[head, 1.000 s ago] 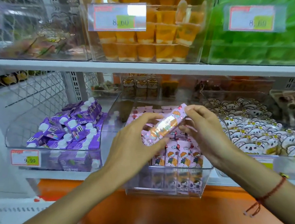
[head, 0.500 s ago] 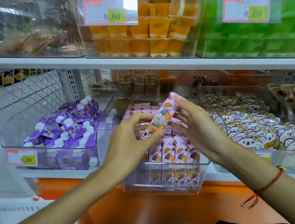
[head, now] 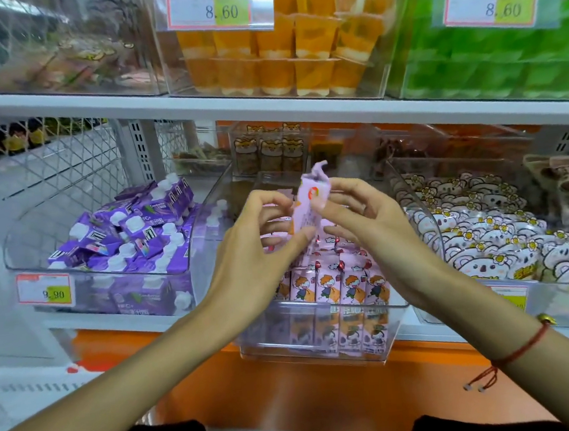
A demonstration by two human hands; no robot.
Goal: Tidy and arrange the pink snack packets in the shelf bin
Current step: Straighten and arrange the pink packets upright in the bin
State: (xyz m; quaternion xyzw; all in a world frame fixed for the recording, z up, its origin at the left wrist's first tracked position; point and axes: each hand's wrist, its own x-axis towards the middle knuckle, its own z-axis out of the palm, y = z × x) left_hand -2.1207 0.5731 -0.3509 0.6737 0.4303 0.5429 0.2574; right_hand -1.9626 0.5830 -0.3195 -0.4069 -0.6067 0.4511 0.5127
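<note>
A clear plastic shelf bin (head: 322,349) holds a front row of upright pink snack packets (head: 337,284) printed with a cartoon child. More pink packets lie behind them, mostly hidden by my hands. Above the bin I hold one pink packet (head: 310,206) nearly upright, its crimped end pointing up. My left hand (head: 256,259) pinches its lower part with thumb and fingers. My right hand (head: 369,221) pinches its upper part from the right.
To the left stands a clear bin of purple spouted pouches (head: 126,236) with a 9.90 tag. On the right is a bin of white bear-shaped packets (head: 484,239). The shelf above carries orange jelly cups (head: 276,58) and green packs (head: 489,60). An orange ledge (head: 290,379) runs below.
The held packet has turned from lying slanted across both hands to standing almost upright, and both hands have closed in around it above the bin.
</note>
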